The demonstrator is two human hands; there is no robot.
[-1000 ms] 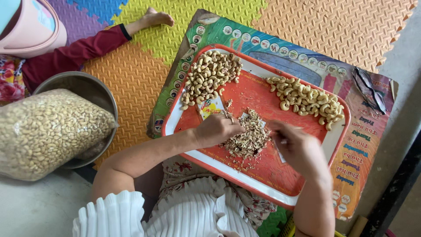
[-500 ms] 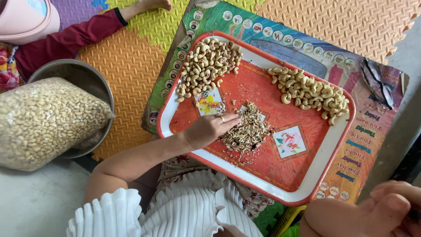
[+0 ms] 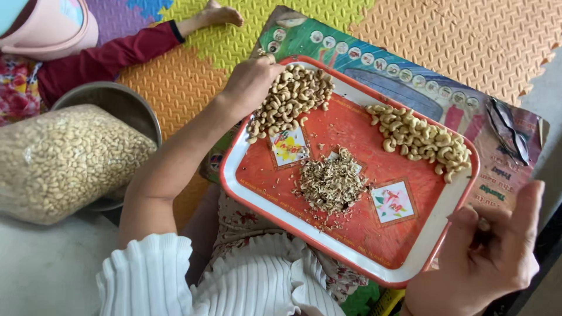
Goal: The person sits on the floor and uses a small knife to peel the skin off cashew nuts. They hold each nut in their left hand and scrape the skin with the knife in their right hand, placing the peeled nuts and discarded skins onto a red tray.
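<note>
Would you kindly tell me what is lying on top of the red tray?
The red tray bears two heaps of cashews and a central pile of husks. The left hand covers the edge of the left heap, hiding what lies beneath.

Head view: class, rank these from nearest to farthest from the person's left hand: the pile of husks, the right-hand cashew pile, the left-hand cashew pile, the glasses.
1. Left-hand cashew pile, touching the left hand at the tray's far left.
2. Pile of husks, mid-tray.
3. Right-hand cashew pile, on the tray's right side.
4. Glasses, off the tray at the far right.
</note>
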